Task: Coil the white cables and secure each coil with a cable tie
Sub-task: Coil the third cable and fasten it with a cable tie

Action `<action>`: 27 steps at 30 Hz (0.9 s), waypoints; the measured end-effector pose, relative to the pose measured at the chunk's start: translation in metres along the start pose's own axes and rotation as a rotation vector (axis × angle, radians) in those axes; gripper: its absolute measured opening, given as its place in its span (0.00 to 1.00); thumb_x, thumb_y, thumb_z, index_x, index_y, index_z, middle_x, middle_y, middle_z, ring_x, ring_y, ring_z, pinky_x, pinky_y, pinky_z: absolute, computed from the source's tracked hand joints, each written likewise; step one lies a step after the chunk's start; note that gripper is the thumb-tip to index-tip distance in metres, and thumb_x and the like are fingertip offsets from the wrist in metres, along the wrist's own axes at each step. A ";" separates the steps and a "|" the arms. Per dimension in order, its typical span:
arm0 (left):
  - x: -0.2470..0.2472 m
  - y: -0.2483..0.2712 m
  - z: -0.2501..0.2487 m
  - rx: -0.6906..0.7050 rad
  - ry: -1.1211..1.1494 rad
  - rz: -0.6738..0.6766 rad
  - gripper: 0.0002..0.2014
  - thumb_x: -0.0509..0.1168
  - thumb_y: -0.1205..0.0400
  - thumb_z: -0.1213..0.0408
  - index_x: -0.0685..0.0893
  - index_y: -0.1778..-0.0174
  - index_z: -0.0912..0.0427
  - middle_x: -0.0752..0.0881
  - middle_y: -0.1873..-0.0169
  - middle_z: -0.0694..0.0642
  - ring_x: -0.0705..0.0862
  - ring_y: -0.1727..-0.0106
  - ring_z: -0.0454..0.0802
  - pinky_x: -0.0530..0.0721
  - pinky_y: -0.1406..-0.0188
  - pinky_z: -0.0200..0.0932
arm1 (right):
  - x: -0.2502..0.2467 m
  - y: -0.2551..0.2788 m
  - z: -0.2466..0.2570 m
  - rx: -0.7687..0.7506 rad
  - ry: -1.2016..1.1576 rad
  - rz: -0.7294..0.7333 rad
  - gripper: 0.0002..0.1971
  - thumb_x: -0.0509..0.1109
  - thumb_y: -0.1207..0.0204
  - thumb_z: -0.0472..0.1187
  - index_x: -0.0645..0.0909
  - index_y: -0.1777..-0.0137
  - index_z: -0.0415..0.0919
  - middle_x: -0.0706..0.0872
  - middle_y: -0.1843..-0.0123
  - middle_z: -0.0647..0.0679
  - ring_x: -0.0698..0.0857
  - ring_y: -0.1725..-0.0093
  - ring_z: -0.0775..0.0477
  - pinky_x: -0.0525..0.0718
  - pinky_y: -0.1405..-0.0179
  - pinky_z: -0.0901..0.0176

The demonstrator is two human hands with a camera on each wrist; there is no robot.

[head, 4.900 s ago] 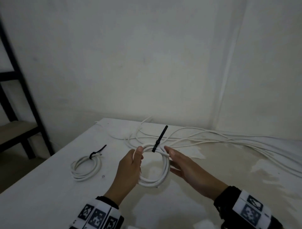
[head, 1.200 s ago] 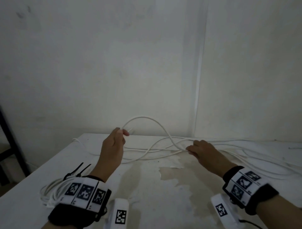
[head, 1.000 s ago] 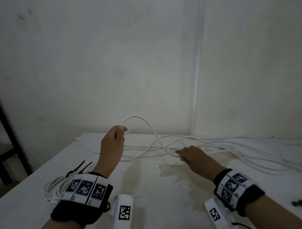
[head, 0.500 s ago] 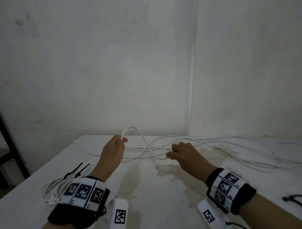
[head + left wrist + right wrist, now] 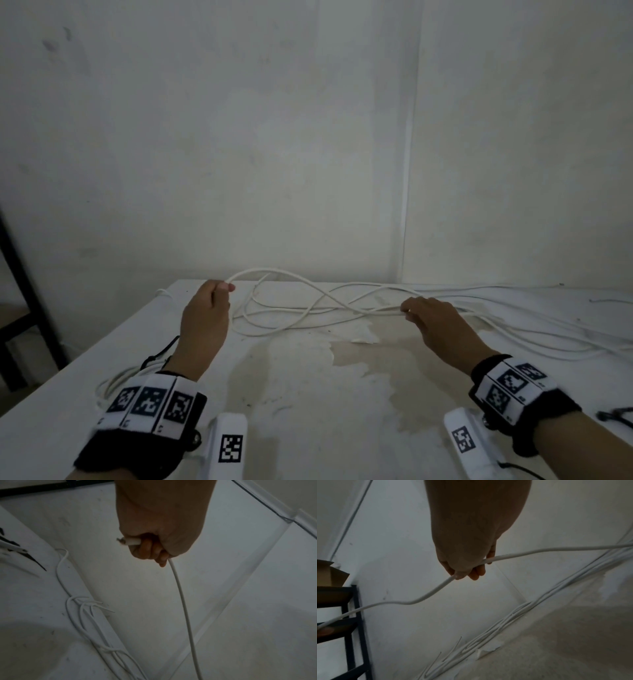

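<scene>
A white cable (image 5: 310, 279) is held above the worktop (image 5: 308, 394): its end is gripped in the left hand (image 5: 205, 313), its length pinched by the right hand (image 5: 435, 318).

Thin white cable (image 5: 270, 272), one end raised in an arc over loose white cables (image 5: 479, 329) strewn across table (image 5: 308, 394).

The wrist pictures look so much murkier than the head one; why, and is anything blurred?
Head view: dim, even light, with the white cable sharp. Left wrist view: the left hand is a dark, backlit shape, and the table's cables are soft. Right wrist view: the right hand is shadowed, and straight edges bend from wide-angle distortion.
</scene>
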State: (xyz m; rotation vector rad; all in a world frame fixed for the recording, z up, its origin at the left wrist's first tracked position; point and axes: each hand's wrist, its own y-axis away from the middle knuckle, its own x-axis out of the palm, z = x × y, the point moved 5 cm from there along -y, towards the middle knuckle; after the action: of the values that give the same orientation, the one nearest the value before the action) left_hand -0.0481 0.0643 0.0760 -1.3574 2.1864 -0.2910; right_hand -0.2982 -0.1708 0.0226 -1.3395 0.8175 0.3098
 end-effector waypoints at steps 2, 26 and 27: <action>0.007 0.003 -0.001 -0.011 0.015 0.052 0.11 0.50 0.14 0.66 0.78 0.55 0.59 0.76 0.71 0.55 0.72 0.68 0.53 0.68 0.71 0.44 | 0.001 -0.003 0.007 -0.091 0.060 -0.020 0.06 0.67 0.32 0.33 0.76 0.59 0.44 0.79 0.73 0.49 0.77 0.78 0.47 0.70 0.79 0.60; 0.081 0.053 -0.022 0.281 -0.248 0.353 0.15 0.50 0.13 0.56 0.81 0.40 0.53 0.83 0.67 0.47 0.78 0.67 0.42 0.70 0.71 0.34 | 0.015 -0.056 0.114 -0.320 -0.108 -0.024 0.21 0.56 0.38 0.20 0.70 0.52 0.44 0.79 0.62 0.45 0.66 0.62 0.49 0.64 0.64 0.56; 0.082 0.053 -0.020 0.266 -0.234 0.361 0.15 0.51 0.13 0.56 0.81 0.42 0.53 0.81 0.70 0.45 0.76 0.70 0.40 0.68 0.72 0.33 | 0.013 -0.057 0.113 -0.286 -0.160 -0.020 0.20 0.60 0.37 0.20 0.70 0.52 0.45 0.80 0.62 0.45 0.67 0.62 0.50 0.66 0.63 0.55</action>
State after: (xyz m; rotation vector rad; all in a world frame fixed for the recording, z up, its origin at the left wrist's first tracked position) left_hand -0.1277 0.0154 0.0412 -0.7931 2.0599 -0.2594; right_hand -0.2142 -0.0816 0.0563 -1.5655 0.6412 0.5269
